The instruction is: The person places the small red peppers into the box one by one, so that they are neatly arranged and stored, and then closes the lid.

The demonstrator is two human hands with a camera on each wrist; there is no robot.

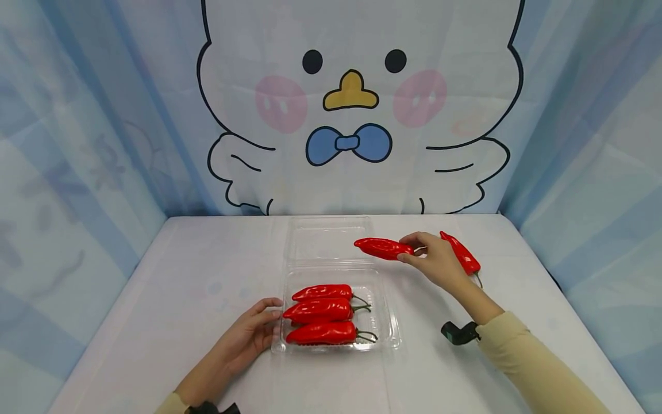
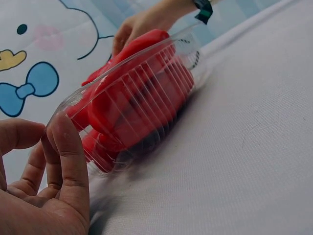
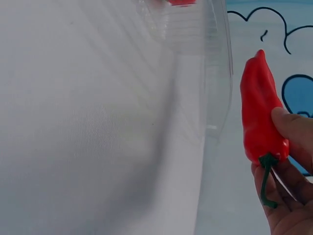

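A clear plastic clamshell box [image 1: 385, 307] lies with its lid [image 1: 327, 238] folded back behind it. Several red peppers [image 1: 318, 310] with green stems lie side by side in the box, tips to the left. My left hand [image 1: 253, 333] is at the box's left edge, where thumb and fingertips [image 2: 66, 139] pinch the rim. Above the table, right of the lid, my right hand [image 1: 431, 259] grips a red pepper [image 1: 383, 248] near its stem end. The tip of this pepper points left, and its green stem [image 3: 265, 188] hangs beside the palm.
Another red pepper [image 1: 460, 253] lies on the white table [image 1: 207, 276], just behind the right hand. A curtain with a cartoon bird [image 1: 351, 115] closes off the back, and blue cloth hangs at both sides. Dark straps sit at both wrists.
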